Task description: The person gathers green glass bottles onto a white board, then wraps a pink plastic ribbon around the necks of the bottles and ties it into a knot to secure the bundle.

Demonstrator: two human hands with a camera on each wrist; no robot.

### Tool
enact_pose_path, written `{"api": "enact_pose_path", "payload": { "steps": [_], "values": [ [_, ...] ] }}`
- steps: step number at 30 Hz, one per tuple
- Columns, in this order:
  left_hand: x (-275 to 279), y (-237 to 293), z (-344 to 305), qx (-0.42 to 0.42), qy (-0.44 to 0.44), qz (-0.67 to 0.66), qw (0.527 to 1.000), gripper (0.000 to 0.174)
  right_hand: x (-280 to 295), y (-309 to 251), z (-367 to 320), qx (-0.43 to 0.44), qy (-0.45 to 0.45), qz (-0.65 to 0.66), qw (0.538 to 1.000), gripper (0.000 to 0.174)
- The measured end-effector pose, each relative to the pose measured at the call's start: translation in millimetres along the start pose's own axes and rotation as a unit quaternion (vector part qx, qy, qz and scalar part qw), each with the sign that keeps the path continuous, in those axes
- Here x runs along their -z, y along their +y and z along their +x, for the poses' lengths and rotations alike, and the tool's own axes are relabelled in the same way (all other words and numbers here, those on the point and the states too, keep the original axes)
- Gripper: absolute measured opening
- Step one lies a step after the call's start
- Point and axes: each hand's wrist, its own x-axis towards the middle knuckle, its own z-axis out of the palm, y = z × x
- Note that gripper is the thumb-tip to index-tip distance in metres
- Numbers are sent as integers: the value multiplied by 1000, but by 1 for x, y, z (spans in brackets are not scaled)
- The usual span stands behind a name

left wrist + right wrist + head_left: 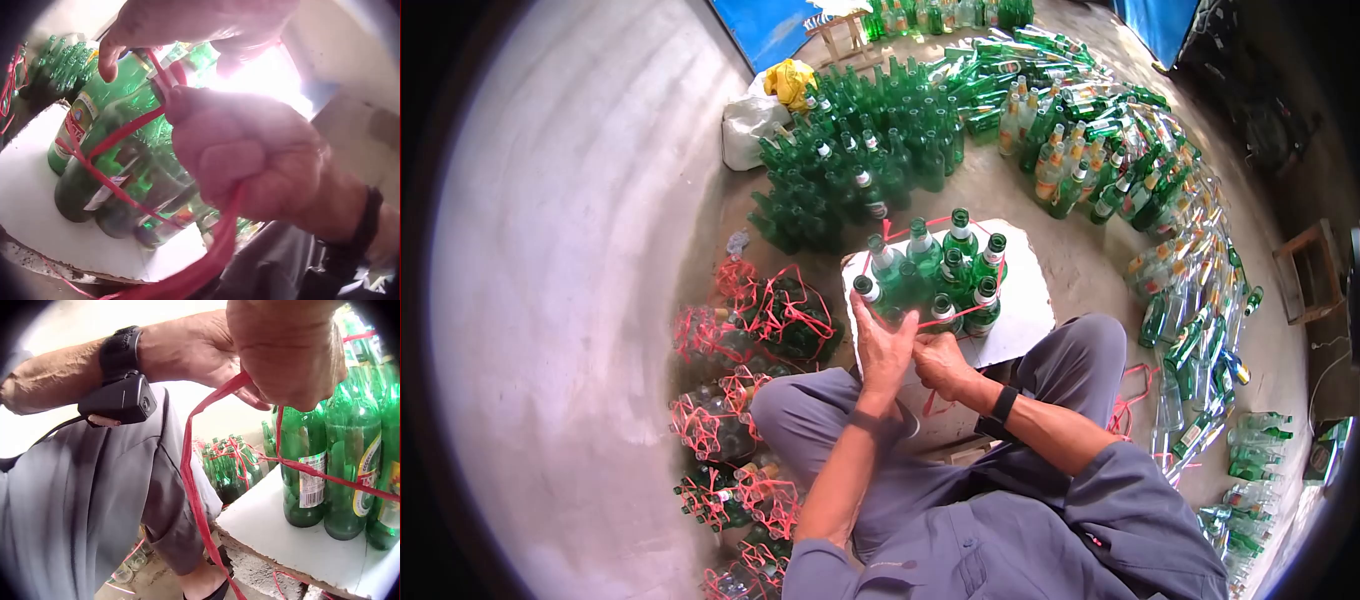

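Several green glass beer bottles [920, 268] stand in a tight cluster on a white board [1025, 290]. Red plastic twine [337, 478] runs around their bodies, with another length near their necks. My right hand [945, 362] is a fist gripping the twine beside the near bottles. From that fist a flat red tail [194, 469] hangs down past the board's edge. My left hand [884, 358] reaches over the near left bottle, thumb and forefinger spread apart. In the left wrist view, one left fingertip [108, 65] rests at a bottle's upper part. The right palm is hidden.
Bundles of bottles tied in red twine [710, 420] stand on the left. Many upright green bottles [890, 140] fill the floor behind the board, beside a white sack [750, 130]. Loose bottles [1190, 290] lie in a long pile curving down the right.
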Motion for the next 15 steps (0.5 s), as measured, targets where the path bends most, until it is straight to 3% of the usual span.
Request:
{"api": "enact_pose_path", "payload": {
  "steps": [1, 3, 7, 9, 10, 12, 15],
  "values": [
    [-1, -2, 1, 4, -5, 17, 1000, 92, 4, 8, 6, -3, 0, 1, 1000, 33],
    [-1, -4, 0, 12, -10, 37, 999, 92, 11, 16, 9, 215, -4, -140, 967, 36],
    [-4, -8, 2, -12, -9, 20, 1000, 89, 21, -6, -7, 245, -10, -207, 947, 30],
    [-4, -9, 4, -36, -3, 36, 999, 89, 20, -13, -11, 108, 5, -170, 979, 33],
    [-3, -6, 4, -24, -13, 11, 1000, 89, 21, -15, -13, 105, 5, -170, 980, 33],
    [-2, -7, -2, -9, -28, -14, 999, 89, 23, -16, -15, 219, 10, -223, 950, 36],
    [-3, -6, 3, -34, -9, 8, 999, 89, 26, -6, -7, 273, 25, -238, 932, 34]
  ]
}}
